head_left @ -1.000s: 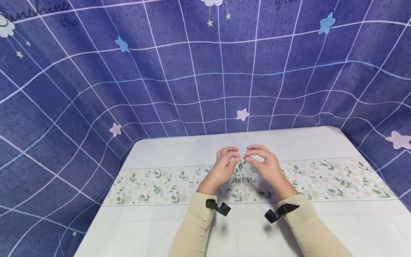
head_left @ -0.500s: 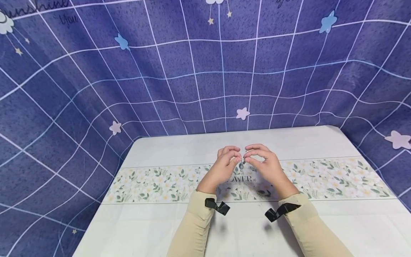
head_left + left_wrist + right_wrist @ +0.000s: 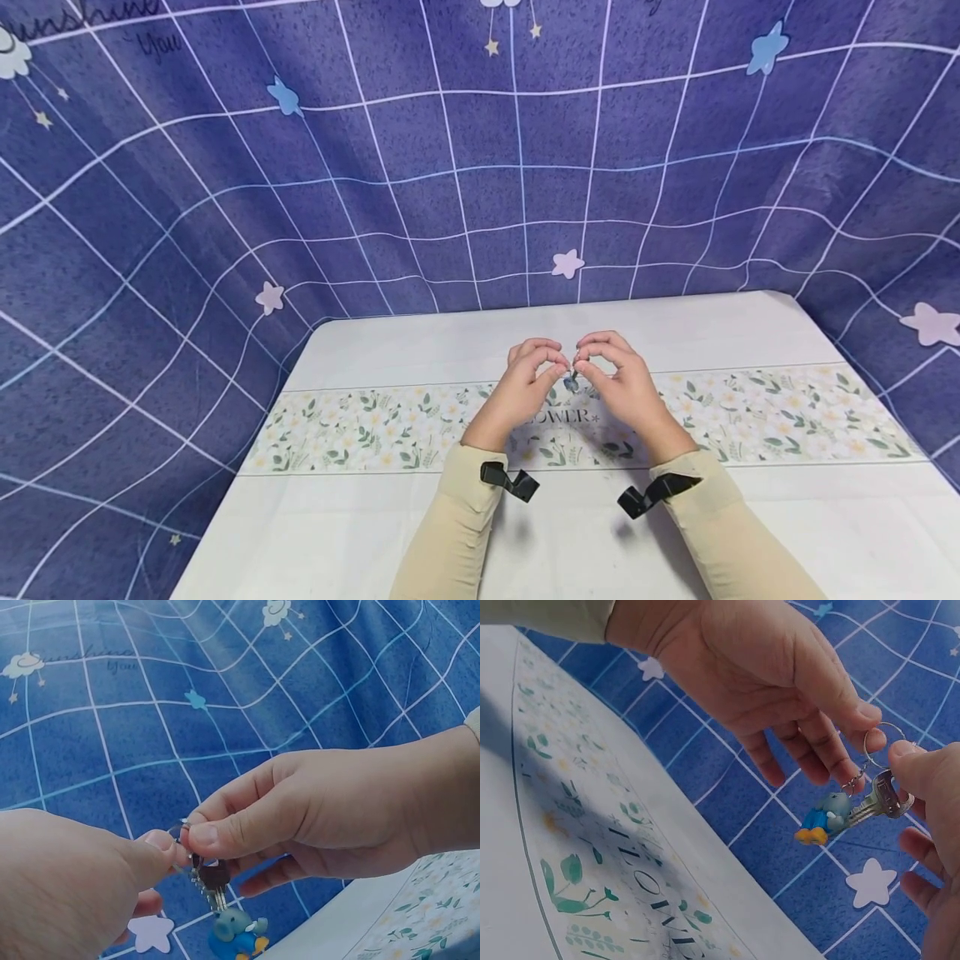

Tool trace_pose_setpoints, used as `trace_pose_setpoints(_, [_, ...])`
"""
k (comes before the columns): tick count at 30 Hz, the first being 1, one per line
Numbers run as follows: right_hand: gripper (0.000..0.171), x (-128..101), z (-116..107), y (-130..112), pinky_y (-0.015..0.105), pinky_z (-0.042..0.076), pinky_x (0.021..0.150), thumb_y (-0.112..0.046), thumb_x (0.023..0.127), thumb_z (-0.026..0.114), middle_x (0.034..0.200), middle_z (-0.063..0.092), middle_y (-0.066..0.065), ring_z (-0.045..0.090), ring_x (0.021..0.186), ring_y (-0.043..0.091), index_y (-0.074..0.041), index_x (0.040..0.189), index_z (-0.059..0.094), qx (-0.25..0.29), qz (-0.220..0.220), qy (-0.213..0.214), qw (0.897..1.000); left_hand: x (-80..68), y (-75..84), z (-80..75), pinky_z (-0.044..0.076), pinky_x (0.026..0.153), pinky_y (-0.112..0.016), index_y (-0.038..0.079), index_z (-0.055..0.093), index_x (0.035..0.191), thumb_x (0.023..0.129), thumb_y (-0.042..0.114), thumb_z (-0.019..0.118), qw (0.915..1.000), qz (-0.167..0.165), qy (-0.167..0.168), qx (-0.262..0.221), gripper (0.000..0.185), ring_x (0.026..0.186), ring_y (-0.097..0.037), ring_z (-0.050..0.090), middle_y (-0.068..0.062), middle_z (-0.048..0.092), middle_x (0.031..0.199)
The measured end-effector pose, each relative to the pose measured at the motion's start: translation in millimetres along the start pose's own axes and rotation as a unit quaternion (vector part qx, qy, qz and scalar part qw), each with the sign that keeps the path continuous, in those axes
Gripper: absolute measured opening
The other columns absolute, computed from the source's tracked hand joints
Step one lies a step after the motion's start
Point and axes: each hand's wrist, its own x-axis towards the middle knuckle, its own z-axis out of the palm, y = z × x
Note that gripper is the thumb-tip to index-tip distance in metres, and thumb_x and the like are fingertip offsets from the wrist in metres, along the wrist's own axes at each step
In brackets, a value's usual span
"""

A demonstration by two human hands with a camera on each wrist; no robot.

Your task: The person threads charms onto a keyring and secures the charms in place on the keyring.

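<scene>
Both hands meet above the middle of the table (image 3: 420, 342). Between them hangs a small metal key ring (image 3: 572, 382) carrying a silver key (image 3: 885, 799) and a blue elephant charm (image 3: 825, 817). My left hand (image 3: 558, 367) pinches the ring (image 3: 885, 742) with thumb and forefinger. From the other side my right hand (image 3: 581, 367) pinches the same ring just above the key. In the left wrist view the key (image 3: 215, 879) and the charm (image 3: 236, 934) dangle below the two thumbs. Both arms wear beige sleeves.
A white cloth with a floral band (image 3: 750, 417) covers the table. A blue checked backdrop with stars (image 3: 480, 167) hangs behind and on both sides. Black straps (image 3: 510, 482) sit at both wrists.
The hands stay together and have risen very slightly. The fingers have shifted a little on the ring, and the charm has swung slightly to the right.
</scene>
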Motion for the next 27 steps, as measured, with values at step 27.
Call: trace_pose_setpoints(27, [0.012, 0, -4, 34, 0.020, 0.043, 0.101, 0.016, 0.086, 0.069, 0.112, 0.063, 0.025, 0.058, 0.109, 0.014, 0.007, 0.094, 0.071, 0.086, 0.025, -0.032, 0.995, -0.4, -2.7, -3.7, 0.032, 0.110, -0.055, 0.010, 0.064, 0.098, 0.103, 0.015, 0.058, 0.9971, 0.043, -0.017, -0.060, 0.009, 0.139, -0.027, 0.035, -0.007, 0.051, 0.141])
